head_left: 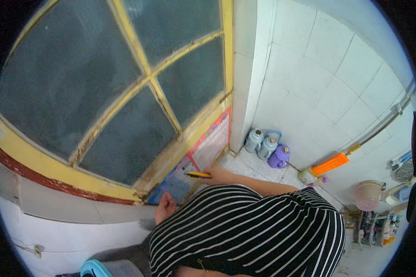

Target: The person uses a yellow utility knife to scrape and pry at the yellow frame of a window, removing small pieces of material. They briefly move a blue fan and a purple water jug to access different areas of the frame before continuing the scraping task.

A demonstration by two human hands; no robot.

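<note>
A yellow and black utility knife (199,175) is held in my right hand (212,176), its front pointing left toward the lower door panel. Lower and to the left, my left hand (165,209) has its fingers curled closed; what they hold, if anything, cannot be made out. Both hands are close to a printed poster (176,183), blue at its lower end and pink and white toward the far end, on the panel below the glass. The door (148,74) has a worn yellow frame around dark panes. My striped top hides part of the floor and the poster's near side.
Two grey-blue thermos flasks (267,147) and a purple jug (279,157) stand in the tiled corner. An orange mop or brush head (330,163) leans at the right wall. Beyond are a pink bucket (369,196) and a rack with bottles (379,228).
</note>
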